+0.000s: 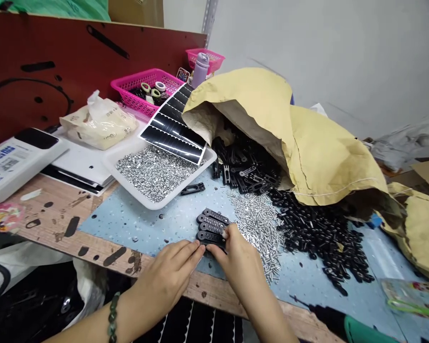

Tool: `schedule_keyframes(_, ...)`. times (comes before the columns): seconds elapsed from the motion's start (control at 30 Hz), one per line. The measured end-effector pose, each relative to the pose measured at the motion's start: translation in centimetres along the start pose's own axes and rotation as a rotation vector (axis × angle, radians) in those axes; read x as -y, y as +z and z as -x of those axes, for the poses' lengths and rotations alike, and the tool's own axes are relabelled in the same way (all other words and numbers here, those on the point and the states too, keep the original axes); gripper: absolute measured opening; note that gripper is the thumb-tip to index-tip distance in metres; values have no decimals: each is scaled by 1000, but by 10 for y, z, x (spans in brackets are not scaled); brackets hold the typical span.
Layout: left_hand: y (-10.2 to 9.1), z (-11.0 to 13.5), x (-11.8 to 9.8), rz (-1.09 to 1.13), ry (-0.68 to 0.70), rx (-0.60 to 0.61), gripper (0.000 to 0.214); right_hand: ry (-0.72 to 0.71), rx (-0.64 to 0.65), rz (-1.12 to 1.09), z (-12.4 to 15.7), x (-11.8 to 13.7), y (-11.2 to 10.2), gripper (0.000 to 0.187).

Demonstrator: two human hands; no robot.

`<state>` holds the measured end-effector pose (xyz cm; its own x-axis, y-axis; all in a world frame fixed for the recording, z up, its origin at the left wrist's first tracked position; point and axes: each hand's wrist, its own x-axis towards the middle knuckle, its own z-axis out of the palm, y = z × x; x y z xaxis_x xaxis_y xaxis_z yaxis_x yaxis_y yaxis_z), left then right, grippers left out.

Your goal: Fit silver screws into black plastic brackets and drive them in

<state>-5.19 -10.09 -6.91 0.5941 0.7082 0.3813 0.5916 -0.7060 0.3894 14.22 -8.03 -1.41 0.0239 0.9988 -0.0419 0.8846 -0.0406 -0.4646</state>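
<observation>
Several long black plastic pieces (213, 223) with a textured face and round ends lie side by side at the mat's front edge. My right hand (241, 259) pinches the right end of the nearest pieces between thumb and forefinger. A tiny shiny bit shows at its fingertips, too small to name. My left hand (173, 269) has its fingers together, their tips against the near edge of the closest piece; its thumb is mostly hidden. Right of the pieces spreads a heap of small silver screws (259, 233). A white tray (153, 205) of small silver metal parts stands behind my left hand.
An open paper sack (250, 88) spills black plastic parts (243, 166) behind the screws. More small black parts (318, 233) are heaped at right. A green-and-black electric screwdriver (353, 328) lies front right. Black sheets (175, 124) overlap the tray; a pink basket (139, 102) stands behind.
</observation>
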Motion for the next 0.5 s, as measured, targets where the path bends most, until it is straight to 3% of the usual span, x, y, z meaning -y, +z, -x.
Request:
schedule_keyframes(0.13,0,-1,2,15,-10,-2,51,-192,-137,38,-15,-8,-5,38)
schedule_keyframes(0.3,-9,2,-1,-1,-28,-19,47,-275,33,-47,-32,-4,12,39)
schedule_keyframes(0.4,-12,15,-18,62,38,-46,53,-312,-44,-101,-16,-5,6,40)
schedule_keyframes(0.5,-3,31,-42,232,228,7,54,-378,-286,-236,31,-19,-14,35)
